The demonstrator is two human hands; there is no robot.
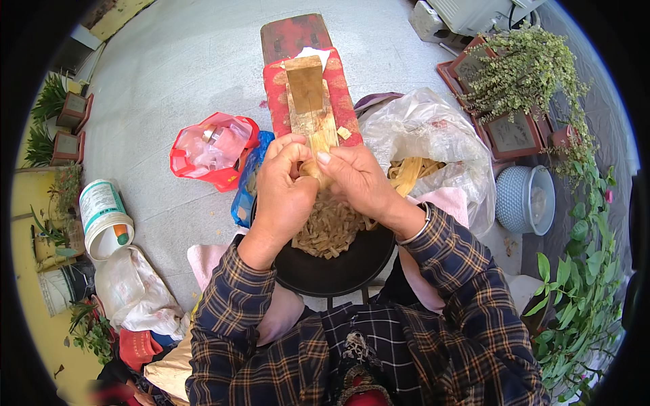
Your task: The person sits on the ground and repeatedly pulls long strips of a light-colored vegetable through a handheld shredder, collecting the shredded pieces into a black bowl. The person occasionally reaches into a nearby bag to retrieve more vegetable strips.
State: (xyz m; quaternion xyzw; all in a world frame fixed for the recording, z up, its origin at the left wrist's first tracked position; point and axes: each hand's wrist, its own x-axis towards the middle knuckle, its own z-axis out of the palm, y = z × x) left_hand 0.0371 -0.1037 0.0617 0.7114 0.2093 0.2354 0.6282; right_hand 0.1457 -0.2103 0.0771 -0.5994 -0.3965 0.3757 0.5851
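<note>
My left hand and my right hand pinch a bundle of pale yellow dried plant strips between thumbs and fingers. The hands are side by side, at the near end of a worn wooden board. The strips' upper end reaches that board; their lower part is partly hidden by my fingers. A wooden block sits at the board's far end. Below my hands, a black round pan holds a heap of short cut brownish pieces.
The board rests on a bench with red patterned cloth. At right, a clear plastic bag contains long dried strips. A red bag and a blue bag stand left. Farther out are a tipped white bucket and a blue pot.
</note>
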